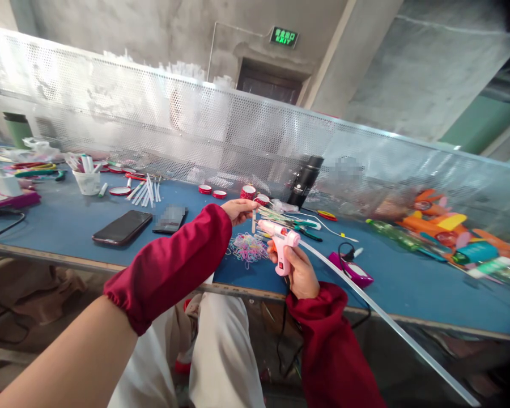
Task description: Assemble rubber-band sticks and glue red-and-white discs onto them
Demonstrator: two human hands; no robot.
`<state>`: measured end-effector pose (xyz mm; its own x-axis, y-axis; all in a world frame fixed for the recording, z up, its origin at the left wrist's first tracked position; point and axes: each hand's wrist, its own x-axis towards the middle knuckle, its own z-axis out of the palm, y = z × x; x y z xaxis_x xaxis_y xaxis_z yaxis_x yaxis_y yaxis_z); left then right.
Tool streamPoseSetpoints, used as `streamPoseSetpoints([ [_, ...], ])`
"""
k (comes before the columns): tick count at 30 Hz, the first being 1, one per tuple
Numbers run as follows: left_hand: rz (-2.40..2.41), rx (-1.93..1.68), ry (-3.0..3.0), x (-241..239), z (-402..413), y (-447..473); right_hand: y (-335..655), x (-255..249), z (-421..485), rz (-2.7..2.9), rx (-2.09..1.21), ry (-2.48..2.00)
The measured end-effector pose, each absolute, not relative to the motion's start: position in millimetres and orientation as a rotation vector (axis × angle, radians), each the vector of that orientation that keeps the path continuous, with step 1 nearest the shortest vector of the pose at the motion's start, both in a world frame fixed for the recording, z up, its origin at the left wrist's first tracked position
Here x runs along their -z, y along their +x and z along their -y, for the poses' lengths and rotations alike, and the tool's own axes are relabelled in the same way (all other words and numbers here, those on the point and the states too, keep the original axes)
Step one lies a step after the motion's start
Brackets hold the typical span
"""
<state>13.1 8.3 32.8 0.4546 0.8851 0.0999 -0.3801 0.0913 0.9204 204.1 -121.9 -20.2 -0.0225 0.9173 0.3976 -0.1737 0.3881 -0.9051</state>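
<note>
1. The left hand [240, 211], at the middle of the table, has its thumb and fingertips together, clamped on the upper end of a small, flat, pale wooden stick [254, 222]. The stick points downward, probably so that its lower part is free.

2. The right hand [301, 272] is nearer and to the right, with fingers wrapped around the handle of a light pink plastic glue gun [283, 241]. Its nozzle is turned left, just beside the stick; whether they touch, I cannot tell. I also cannot tell if the trigger is pressed.

3. A long translucent glue rod [365, 294] comes out behind the gun and slopes to the near right, over the table edge, presumably because it is too long to fit inside.

4. A loose heap of pastel elastic loops [249, 248] lies below the stick on the blue table [412, 283], perhaps to be within easy reach.
</note>
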Motion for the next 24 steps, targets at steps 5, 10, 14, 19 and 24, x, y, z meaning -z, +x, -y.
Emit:
streamPoseSetpoints([
  [5, -0.559, -1.002, 1.143, -30.9, -11.1, 12.9, 204.4, 20.1, 122.2, 1.282, -0.999, -0.774],
  [10, -0.561, -0.98, 1.139, -30.4, -11.1, 13.8, 206.9, 22.8, 120.0, 1.228, -0.973, -0.797],
  [14, -0.563, -0.989, 1.14, -30.8, -10.0, 14.0, 207.7, 24.2, 119.3, 1.225, -0.979, -0.802],
  [19, -0.563, -0.994, 1.136, -31.5, -9.5, 13.5, 207.5, 23.9, 119.7, 1.238, -0.964, -0.812],
  [24, -0.564, -0.999, 1.136, -31.3, -9.9, 13.8, 207.5, 22.2, 121.2, 1.253, -0.948, -0.828],
])
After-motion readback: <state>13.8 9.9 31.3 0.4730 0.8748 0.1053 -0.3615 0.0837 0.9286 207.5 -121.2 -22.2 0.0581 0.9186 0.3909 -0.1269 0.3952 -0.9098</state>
